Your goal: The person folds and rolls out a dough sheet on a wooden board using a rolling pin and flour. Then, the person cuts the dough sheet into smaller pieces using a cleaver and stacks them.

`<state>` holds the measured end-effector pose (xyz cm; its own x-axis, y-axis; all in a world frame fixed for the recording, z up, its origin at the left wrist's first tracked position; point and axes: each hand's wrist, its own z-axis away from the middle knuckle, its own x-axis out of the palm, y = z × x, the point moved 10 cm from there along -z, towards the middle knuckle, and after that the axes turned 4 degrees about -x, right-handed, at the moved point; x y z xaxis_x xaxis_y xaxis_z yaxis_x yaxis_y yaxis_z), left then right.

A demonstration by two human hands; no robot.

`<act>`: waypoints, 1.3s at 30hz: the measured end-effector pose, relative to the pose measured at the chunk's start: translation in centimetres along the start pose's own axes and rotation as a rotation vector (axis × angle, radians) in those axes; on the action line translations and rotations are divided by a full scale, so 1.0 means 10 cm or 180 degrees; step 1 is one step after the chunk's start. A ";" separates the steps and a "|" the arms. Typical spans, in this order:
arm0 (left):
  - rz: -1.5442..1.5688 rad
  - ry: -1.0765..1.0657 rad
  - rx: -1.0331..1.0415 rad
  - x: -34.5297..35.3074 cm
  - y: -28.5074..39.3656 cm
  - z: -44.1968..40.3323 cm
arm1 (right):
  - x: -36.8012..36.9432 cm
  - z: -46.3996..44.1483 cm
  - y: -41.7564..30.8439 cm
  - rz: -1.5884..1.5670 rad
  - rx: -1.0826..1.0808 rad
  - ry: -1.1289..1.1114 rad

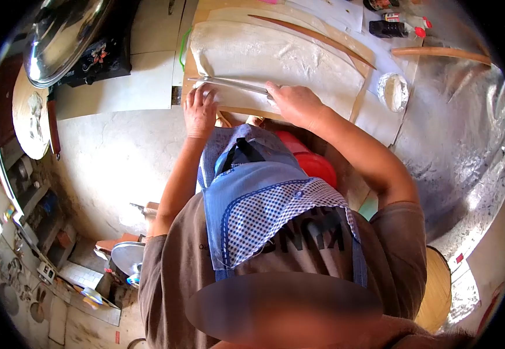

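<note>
A wide, flat sheet of pale dough (276, 55) lies on a wooden board (354, 110), with loose flour on its surface. My right hand (296, 104) is closed round the handle end of a long metal knife (235, 85). The blade points left and lies along the dough's near edge. My left hand (200, 110) rests at the near left corner of the dough, just below the blade's tip, its fingers bent and slightly apart. Whether anything lies under its fingertips is hidden.
A thin wooden rolling pin (313, 39) lies across the dough's far side. On the right are a white bowl of flour (393, 92), a curved wooden stick (441, 54) and dark bottles (387, 29). A metal lid (63, 41) stands far left.
</note>
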<state>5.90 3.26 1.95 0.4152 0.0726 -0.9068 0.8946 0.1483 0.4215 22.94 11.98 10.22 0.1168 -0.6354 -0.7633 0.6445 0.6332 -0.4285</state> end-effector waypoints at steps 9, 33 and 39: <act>-0.0198 -0.0020 0.0000 0.06 -0.03 0.00 | 0.06 0.35 0.35 -0.0043 0.0021 0.0114; -0.0489 -0.0038 0.0195 0.13 0.04 -0.02 | 0.71 2.69 2.51 -0.0085 0.0868 -0.0032; -0.0439 -0.0016 0.0046 0.13 0.02 -0.02 | 1.06 3.47 3.02 -0.0060 0.0837 0.0277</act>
<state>6.56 3.60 0.84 0.2887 0.0476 -0.9562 0.9456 0.1422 0.2926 69.82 9.03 5.96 0.0450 -0.5985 -0.7998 0.8214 0.4779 -0.3114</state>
